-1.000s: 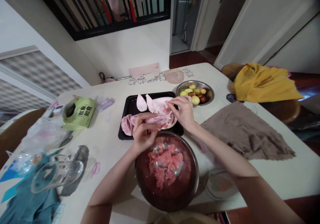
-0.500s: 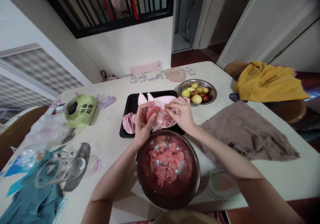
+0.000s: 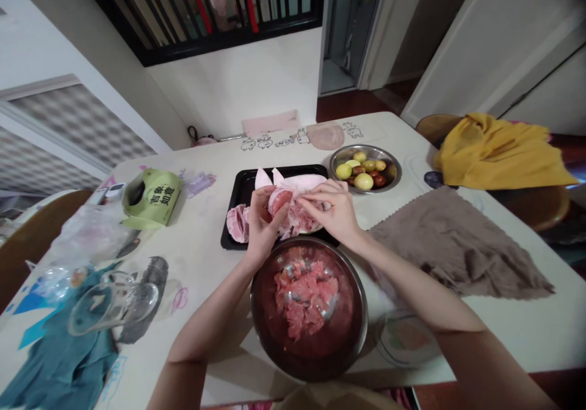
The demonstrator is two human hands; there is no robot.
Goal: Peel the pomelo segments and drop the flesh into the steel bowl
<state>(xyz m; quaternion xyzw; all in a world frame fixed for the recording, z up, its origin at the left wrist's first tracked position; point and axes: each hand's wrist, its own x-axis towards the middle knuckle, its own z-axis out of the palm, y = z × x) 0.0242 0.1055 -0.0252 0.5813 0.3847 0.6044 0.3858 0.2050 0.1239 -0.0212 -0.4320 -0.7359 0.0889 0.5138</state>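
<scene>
My left hand cups a pink pomelo segment above the black tray. My right hand pinches the segment's skin from the right side, fingers closed on it. Pale pink peel pieces lie on the tray, and more peel sits at its left end. Just below my hands stands a large steel bowl with several torn pink flesh pieces inside.
A smaller steel bowl of green and red fruits stands behind the tray. A brown cloth lies to the right, a yellow cloth on a chair. On the left: a green tissue pack, plastic bags, a glass jug.
My left hand rose from the bowl's rim to the tray and lifted a pomelo segment. My right hand closed in on it from the right.
</scene>
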